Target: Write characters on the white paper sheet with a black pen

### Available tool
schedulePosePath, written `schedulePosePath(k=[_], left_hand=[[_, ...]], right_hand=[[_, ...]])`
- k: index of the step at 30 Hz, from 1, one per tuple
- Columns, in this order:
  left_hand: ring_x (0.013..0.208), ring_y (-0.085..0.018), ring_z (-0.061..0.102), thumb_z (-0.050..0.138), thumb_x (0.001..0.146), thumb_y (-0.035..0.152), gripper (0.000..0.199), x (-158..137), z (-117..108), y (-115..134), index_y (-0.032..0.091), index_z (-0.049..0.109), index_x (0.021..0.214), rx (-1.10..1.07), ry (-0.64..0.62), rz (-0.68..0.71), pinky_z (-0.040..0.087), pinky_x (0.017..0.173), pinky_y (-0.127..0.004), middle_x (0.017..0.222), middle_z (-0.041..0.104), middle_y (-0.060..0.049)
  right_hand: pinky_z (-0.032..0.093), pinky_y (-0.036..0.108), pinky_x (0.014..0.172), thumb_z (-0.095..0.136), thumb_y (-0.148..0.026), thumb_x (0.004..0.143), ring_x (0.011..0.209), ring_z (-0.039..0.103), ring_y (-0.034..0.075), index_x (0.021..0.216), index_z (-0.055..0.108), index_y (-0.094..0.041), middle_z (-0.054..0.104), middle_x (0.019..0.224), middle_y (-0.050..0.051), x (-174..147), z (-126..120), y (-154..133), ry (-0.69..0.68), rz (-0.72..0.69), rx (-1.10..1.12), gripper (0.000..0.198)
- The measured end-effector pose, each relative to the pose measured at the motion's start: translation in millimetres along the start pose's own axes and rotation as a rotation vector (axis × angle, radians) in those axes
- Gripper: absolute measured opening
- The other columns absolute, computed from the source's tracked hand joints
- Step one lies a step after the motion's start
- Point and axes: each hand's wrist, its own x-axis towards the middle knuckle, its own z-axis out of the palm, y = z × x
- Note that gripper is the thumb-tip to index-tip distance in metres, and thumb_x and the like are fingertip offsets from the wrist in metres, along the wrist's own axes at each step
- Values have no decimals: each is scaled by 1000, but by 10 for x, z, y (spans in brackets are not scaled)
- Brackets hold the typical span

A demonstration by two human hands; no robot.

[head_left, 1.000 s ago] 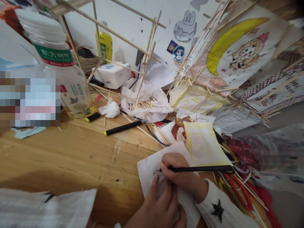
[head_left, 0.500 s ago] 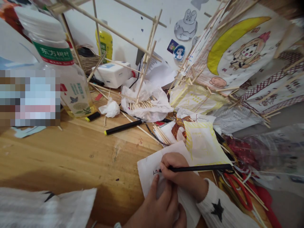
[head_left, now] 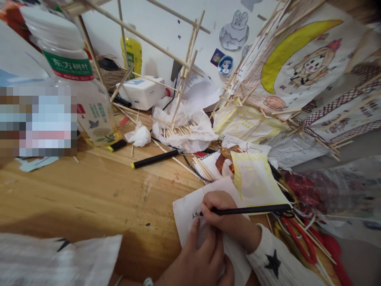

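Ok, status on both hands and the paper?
Right hand gripping black pen, tip at white paper. Left hand resting on it, dark marks visible. Yellow-edged sheet close alongside.

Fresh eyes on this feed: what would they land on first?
Probably the big yellow moon drawn at upper right, then the tall bottle at upper left. Next, below centre, the right hand gripping a black pen over white paper.

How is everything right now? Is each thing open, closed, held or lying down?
Right hand: closed around the black pen.
Left hand: open, resting on the white paper.
Black pen: held, tip at the paper.
White paper: lying down, partly written on.
Large bottle: upright, capped.
White wad: crumpled.
Plastic bag: open, holding sticks.
Scissors: can't tell.
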Motion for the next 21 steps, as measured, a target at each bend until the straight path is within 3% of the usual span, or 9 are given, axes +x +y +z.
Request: schedulePosePath(k=[21], left_hand=[[101,-31,56,51,90,32,14,6,-7,-7,21,52,99,0,0,2,40,84,-54,104,66,-11]], right_hand=[[28,23,49,44,-20,80,49,39,10,53,34,-20,42,50,-4,3,11,17,31,-28,66,28]])
